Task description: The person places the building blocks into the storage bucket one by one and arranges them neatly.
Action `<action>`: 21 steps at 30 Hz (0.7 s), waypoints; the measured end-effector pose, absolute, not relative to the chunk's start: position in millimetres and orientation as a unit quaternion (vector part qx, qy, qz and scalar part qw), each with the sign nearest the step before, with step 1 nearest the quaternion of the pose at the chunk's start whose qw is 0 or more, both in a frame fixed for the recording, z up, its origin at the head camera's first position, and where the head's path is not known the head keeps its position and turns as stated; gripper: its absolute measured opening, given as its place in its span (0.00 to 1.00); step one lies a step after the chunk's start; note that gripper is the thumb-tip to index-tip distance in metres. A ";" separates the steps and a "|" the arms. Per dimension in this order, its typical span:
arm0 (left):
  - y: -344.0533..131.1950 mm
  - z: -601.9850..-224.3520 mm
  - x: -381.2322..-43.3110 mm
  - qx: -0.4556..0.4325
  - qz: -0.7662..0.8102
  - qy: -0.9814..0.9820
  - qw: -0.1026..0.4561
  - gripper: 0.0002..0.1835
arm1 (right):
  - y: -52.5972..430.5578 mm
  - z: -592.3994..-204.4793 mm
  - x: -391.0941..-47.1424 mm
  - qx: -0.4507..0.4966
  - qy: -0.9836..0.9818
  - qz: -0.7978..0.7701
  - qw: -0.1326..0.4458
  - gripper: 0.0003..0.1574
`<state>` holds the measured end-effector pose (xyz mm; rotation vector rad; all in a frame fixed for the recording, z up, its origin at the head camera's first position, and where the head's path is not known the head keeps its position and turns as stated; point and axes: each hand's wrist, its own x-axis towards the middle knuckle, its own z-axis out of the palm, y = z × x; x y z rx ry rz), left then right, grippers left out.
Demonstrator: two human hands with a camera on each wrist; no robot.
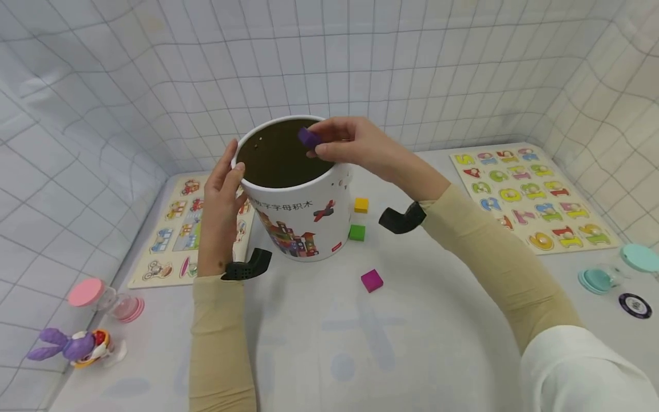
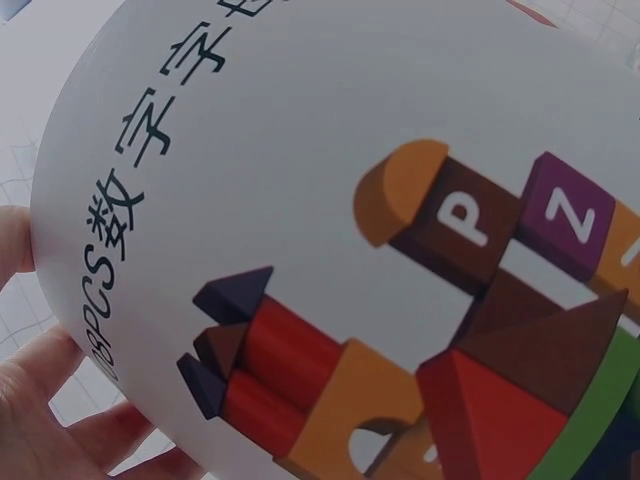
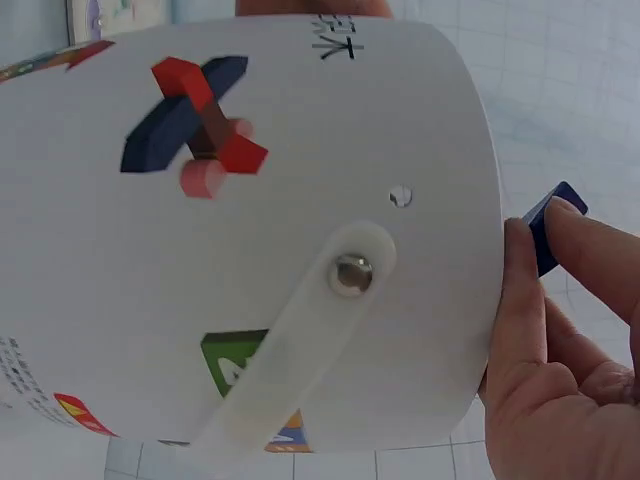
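A white bucket printed with toy-block pictures stands on the table, its dark inside facing up. My left hand grips the rim at the left, thumb over the edge and fingers along the outer wall. Between thumb and fingers of my right hand is a small purple block, held over the right part of the opening. In the right wrist view the block looks dark blue, and the fingers are close by the rim. What lies at the bottom of the bucket is hidden.
Beside the bucket lie a yellow block, a green block and a magenta block. Puzzle boards flank it: a picture board left, a number board right. Pink-lidded toy and purple rabbit toy sit front left.
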<state>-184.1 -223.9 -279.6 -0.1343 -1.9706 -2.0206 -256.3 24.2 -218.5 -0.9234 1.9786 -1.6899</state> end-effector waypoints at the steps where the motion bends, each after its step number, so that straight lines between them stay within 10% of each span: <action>1: -223.5 -279.7 -184.0 -0.045 -0.705 -0.690 0.156 0.26 | 21.1 -216.7 -260.8 -0.324 0.712 -0.595 0.185 0.23; 21: -221.2 -278.8 -181.1 -0.044 -0.702 -0.693 0.159 0.26 | 12.1 -206.7 -255.7 -0.304 0.778 -0.544 0.082 0.18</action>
